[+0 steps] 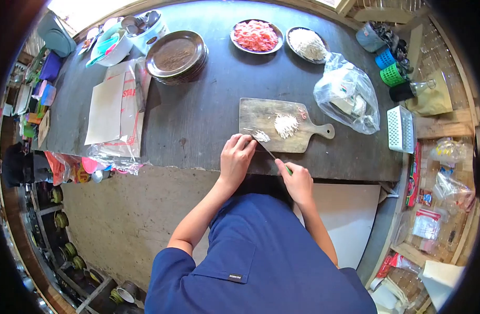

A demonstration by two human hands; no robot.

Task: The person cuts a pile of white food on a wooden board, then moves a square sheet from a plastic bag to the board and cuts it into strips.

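A wooden cutting board (pixel 258 110) lies near the front edge of the dark table, its handle pointing right. On it is a heap of thin white shreds (pixel 286 126), with a smaller bunch of cut white strips (pixel 261 136) by the lower left corner. My right hand (pixel 296 183) grips a knife (pixel 267 150) by its green handle, the blade slanting up and left to that smaller bunch. My left hand (pixel 236 159) rests at the board's lower left corner with fingers curled together, close beside the blade tip. Whatever the left fingers pinch is hidden.
Behind the board stand a plate of chopped red pieces (pixel 255 36) and a plate of white shreds (pixel 307 44). A clear plastic bag (pixel 349 97) sits to the right, near a white basket (pixel 400 130). Stacked brown plates (pixel 176 55) and paper sheets (pixel 106 112) occupy the left.
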